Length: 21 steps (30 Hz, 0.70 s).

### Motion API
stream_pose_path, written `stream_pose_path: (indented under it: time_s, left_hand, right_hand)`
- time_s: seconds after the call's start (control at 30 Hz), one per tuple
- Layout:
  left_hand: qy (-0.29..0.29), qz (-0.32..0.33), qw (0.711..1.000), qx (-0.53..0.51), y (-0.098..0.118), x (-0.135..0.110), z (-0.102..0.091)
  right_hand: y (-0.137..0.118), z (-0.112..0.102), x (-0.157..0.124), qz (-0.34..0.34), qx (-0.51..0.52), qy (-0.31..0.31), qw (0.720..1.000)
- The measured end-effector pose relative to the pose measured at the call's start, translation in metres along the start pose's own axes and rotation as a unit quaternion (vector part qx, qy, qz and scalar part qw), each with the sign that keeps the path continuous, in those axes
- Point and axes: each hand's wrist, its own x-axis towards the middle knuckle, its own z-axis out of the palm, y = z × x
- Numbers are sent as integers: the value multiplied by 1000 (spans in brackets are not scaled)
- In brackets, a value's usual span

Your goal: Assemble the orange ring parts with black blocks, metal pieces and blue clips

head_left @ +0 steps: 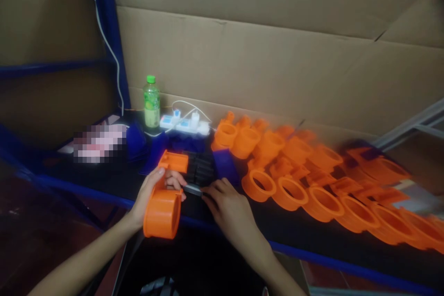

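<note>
An orange plastic tape dispenser (162, 215), with a wide ring at its lower end and a flat bracket on top, is gripped in my left hand (147, 194). My right hand (231, 206) pinches a small thin grey strip (193, 189) between thumb and fingers. That strip points toward the dispenser, close to my left fingertips; whether it touches them I cannot tell. Just beyond both hands lies a pile of black pieces (201, 169), blurred. Dark blue flat pieces (225, 164) lie around the pile.
Rows of orange tape dispensers (291, 193) cover the right of the black-topped table (114, 180). Behind stand a green-capped bottle (151, 104) and a white power strip (183, 124) with cables. Cardboard (260, 60) walls the back; a blue post (111, 32) rises at left.
</note>
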Motion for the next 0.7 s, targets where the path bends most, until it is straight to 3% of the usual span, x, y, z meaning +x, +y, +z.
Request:
stream_pose_path:
  time_s: [0.2, 0.43, 0.57, 0.7]
  left_hand:
    - [-2, -8, 1000, 26, -1, 2, -3]
    - [1, -11, 1000, 12, -1, 3, -1]
    - [2, -10, 1000, 8, -1, 2, -1]
    - [8, -16, 1000, -1, -2, 3, -3]
  right_hand:
    - [7, -1, -4, -3, 10, -5, 1000]
    - [10, 0, -7, -27, 29, 30, 999]
    - [7, -9, 1, -2, 61, 76, 995]
    - [6, -26, 15, 37, 158, 133, 978]
